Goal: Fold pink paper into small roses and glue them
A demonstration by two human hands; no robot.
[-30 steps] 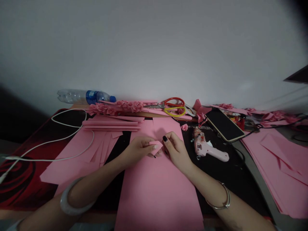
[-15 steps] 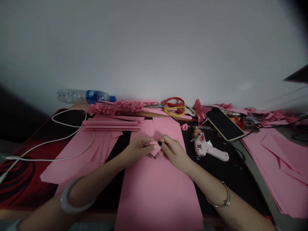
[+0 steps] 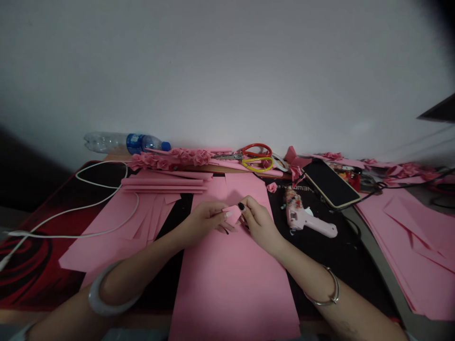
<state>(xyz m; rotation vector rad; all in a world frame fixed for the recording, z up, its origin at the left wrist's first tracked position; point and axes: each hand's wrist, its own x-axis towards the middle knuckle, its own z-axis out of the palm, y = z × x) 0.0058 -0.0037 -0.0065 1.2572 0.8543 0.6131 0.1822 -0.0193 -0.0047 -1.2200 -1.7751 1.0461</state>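
The left hand (image 3: 203, 222) has thumb and fingers clamped on a small pink paper piece (image 3: 232, 215), which is positioned above the long pink sheet (image 3: 234, 289) in the middle of the desk mat (image 3: 341, 274). The right hand (image 3: 262, 227) has its thumb and fingers drawn close together at the piece's right edge; whether they grip it cannot be told. A pink glue gun (image 3: 313, 223) lies right of that hand, near a small paper rose (image 3: 271, 188).
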